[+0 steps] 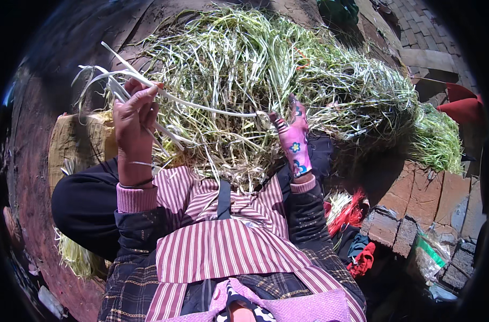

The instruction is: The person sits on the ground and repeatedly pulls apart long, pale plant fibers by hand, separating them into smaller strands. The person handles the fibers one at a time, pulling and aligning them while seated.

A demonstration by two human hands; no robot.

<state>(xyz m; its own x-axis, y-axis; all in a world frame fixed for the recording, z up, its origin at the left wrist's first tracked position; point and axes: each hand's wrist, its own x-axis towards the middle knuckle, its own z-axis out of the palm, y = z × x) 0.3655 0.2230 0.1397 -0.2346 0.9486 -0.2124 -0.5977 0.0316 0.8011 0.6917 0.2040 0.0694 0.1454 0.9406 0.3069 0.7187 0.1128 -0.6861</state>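
In front of me lies a large heap of long, thin green and whitish plant stalks [232, 72], tangled and partly dry, reaching down onto my lap. Up at the left, my bare left hand [136, 110] grips a small bunch of pale stalks [122, 90] between thumb and fingers. One long white stalk [212, 111] from this bunch stretches rightward across the heap to a darker tip. Close to that tip is my right hand [291, 135], in a pink flowered glove with the fingertips exposed. Its thumb and fingers stand apart, with nothing visible between them.
My striped apron [224, 249] covers my lap. A yellowish-brown block-shaped thing [83, 141] stands left, above pale stalks [77, 255] by my knee. At right are bricks [417, 197], a greener bundle [439, 139], red strands [351, 213], red cloth [363, 261] and a plastic bag [427, 255].
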